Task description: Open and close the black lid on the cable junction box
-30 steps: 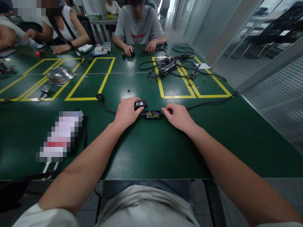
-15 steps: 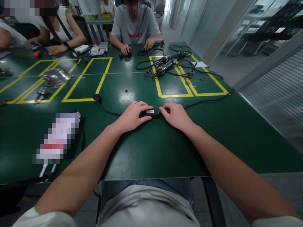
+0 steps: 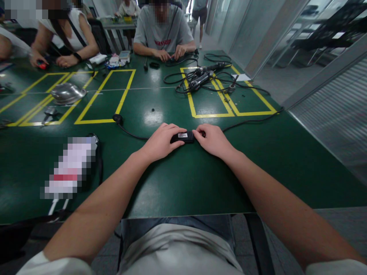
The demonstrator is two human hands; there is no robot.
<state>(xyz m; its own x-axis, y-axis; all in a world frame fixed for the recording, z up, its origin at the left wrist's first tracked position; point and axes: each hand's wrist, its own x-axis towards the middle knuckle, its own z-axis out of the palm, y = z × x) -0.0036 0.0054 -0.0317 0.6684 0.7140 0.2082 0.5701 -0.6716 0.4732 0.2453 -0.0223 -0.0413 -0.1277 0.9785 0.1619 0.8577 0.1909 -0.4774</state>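
Lying closed on the green tabletop (image 3: 186, 187), its inside being hidden, the white-labelled black plastic case (image 3: 182, 135) is being grasped by the left hand (image 3: 159, 141), the black cable (image 3: 243, 123) being pinched by the right hand (image 3: 213, 140)

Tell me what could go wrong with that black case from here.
The left hand covers one end of the black case, so a gap there could go unnoticed. The cord from behind the right hand reaches the edge of the table; a snag there might tug the case.
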